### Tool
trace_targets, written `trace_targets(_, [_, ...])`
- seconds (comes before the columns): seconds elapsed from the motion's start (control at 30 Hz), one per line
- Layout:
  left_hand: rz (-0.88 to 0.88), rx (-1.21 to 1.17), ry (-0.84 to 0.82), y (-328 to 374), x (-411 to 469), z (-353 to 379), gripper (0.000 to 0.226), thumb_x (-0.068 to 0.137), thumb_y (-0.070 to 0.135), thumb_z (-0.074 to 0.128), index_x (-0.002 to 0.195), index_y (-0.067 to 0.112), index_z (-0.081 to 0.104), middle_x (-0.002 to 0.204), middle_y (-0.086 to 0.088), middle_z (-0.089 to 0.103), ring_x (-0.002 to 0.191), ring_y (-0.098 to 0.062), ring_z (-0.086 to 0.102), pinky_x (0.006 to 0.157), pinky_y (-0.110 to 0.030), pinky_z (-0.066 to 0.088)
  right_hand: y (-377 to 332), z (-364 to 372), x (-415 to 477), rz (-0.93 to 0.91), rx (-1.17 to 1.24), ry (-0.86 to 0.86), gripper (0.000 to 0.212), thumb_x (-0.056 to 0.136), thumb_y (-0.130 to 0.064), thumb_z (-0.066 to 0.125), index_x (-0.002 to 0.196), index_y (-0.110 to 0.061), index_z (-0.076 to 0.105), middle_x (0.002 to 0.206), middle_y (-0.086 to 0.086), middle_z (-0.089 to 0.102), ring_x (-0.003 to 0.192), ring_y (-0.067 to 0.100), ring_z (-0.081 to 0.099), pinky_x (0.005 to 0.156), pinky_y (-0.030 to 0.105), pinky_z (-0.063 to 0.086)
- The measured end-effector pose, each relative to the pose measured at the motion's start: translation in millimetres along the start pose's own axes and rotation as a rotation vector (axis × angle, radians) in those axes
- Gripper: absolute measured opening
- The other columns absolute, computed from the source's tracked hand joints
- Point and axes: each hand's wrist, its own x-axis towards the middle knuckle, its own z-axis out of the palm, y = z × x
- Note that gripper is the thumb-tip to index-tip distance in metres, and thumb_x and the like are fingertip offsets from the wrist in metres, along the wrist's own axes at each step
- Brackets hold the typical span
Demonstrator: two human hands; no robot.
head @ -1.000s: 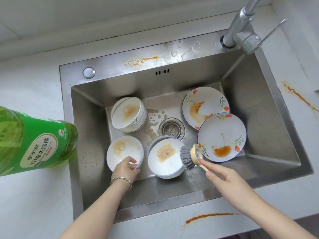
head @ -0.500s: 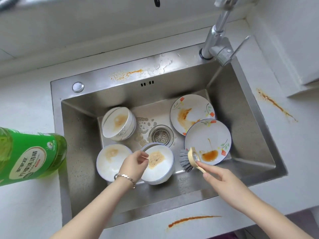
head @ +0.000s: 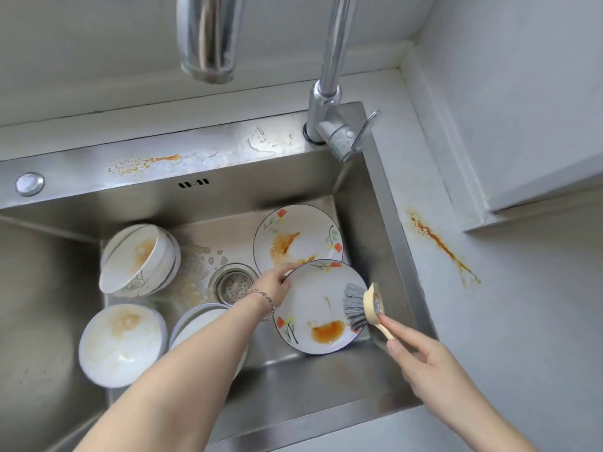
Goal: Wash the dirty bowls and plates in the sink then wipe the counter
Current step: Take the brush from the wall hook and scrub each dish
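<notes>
My left hand [head: 273, 286] is gripping the rim of the near plate [head: 313, 301] in the sink [head: 81, 168]. My right hand [head: 424, 367] is pinching the brush [head: 360, 306] handle, with the bristles touching the plate's right side. Dirty bowls [head: 122, 344] are sitting at the sink's left.

One head-worn camera looks steeply down into the sink [head: 98, 197] from close above, faucet spout [head: 208, 37] near the lens.

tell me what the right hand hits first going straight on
The right hand would push its brush into the near plate, which the left hand holds by the rim. The bristles point at the plate's face and may touch it; depth is unclear.
</notes>
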Motion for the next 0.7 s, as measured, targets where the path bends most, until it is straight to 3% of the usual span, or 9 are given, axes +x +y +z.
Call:
trace_targets(0.1, [0.018, -0.013, 0.027, -10.0, 2.2, 2.9, 0.042, 0.091, 0.002, 0.044, 0.125, 0.025, 0.054, 0.114, -0.007, 0.064, 0.091, -0.017, 0.057, 0.070, -0.021, 0.039, -0.8, -6.7, 8.0, 0.023, 0.010, -0.036, 0.036, 0.095, -0.008, 0.046, 0.120, -0.034, 0.053, 0.038, -0.028, 0.043, 0.041, -0.013, 0.045, 0.044, 0.005, 0.034])
trace_targets(0.2, [0.028, -0.021, 0.015, -9.9, -5.6, -1.2, 0.043, 0.088, 0.001, 0.046, 0.118, 0.030, 0.056, 0.099, -0.011, 0.066, 0.077, -0.021, 0.055, 0.073, -0.030, 0.047, -5.2, -11.3, 11.2, 0.024, -0.011, -0.052, 0.036, 0.096, -0.009, 0.044, 0.119, -0.037, 0.051, 0.036, -0.029, 0.042, 0.040, -0.013, 0.045, 0.044, 0.005, 0.034])
trace_targets(0.3, [-0.011, -0.057, 0.029, -5.5, -26.3, -14.3, 0.044, 0.085, 0.000, 0.046, 0.115, 0.031, 0.056, 0.083, -0.003, 0.061, 0.066, -0.017, 0.051, 0.060, -0.017, 0.043, -13.5, -15.4, 7.5, -0.007, -0.034, -0.064, 0.037, 0.097, -0.009, 0.043, 0.118, -0.039, 0.049, 0.036, -0.028, 0.041, 0.038, -0.014, 0.044, 0.041, 0.004, 0.034])
trace_targets(0.37, [-0.045, -0.131, 0.073, -5.6, -46.8, -28.6, 0.043, 0.084, -0.002, 0.047, 0.116, 0.024, 0.059, 0.083, -0.009, 0.063, 0.070, -0.022, 0.054, 0.063, -0.021, 0.046, -19.5, -18.2, 1.8, -0.014, -0.028, -0.052, 0.038, 0.096, -0.007, 0.043, 0.120, -0.037, 0.048, 0.036, -0.026, 0.042, 0.037, -0.013, 0.044, 0.040, 0.003, 0.033])
trace_targets(0.43, [-0.086, -0.284, 0.122, -3.2, -75.7, -44.6, 0.044, 0.083, -0.006, 0.047, 0.108, 0.027, 0.061, 0.086, -0.014, 0.067, 0.073, -0.026, 0.062, 0.069, -0.037, 0.054, -28.4, -19.6, -7.8, -0.018, -0.025, -0.040, 0.038, 0.096, -0.006, 0.043, 0.121, -0.035, 0.047, 0.034, -0.023, 0.041, 0.036, -0.012, 0.044, 0.039, 0.003, 0.033])
trace_targets(0.47, [-0.110, -0.384, 0.154, 0.0, -92.2, -51.7, 0.045, 0.083, -0.008, 0.046, 0.102, 0.030, 0.060, 0.082, -0.010, 0.068, 0.069, -0.021, 0.065, 0.064, -0.039, 0.056, -33.9, -19.8, -14.1, -0.027, -0.027, -0.036, 0.038, 0.096, -0.006, 0.043, 0.121, -0.035, 0.046, 0.033, -0.022, 0.041, 0.036, -0.012, 0.044, 0.039, 0.003, 0.033])
trace_targets(0.57, [-0.145, -0.703, 0.261, 10.0, -143.2, -68.7, 0.047, 0.084, -0.015, 0.047, 0.097, 0.029, 0.058, 0.078, -0.002, 0.067, 0.061, -0.011, 0.064, 0.048, -0.029, 0.055, -53.4, -18.8, -35.2, -0.098, -0.019, -0.015, 0.039, 0.096, -0.006, 0.043, 0.122, -0.035, 0.046, 0.035, -0.022, 0.044, 0.038, -0.011, 0.046, 0.039, 0.002, 0.033])
trace_targets(0.7, [-0.126, -1.069, 0.349, 13.6, -195.9, -82.4, 0.050, 0.073, -0.009, 0.058, 0.115, 0.018, 0.056, 0.090, -0.008, 0.067, 0.068, -0.017, 0.068, 0.051, -0.032, 0.055, -81.0, -16.7, -62.2, -0.172, 0.040, 0.033, 0.037, 0.097, -0.010, 0.042, 0.113, -0.041, 0.051, 0.035, -0.018, 0.044, 0.033, -0.003, 0.042, 0.035, 0.004, 0.030])
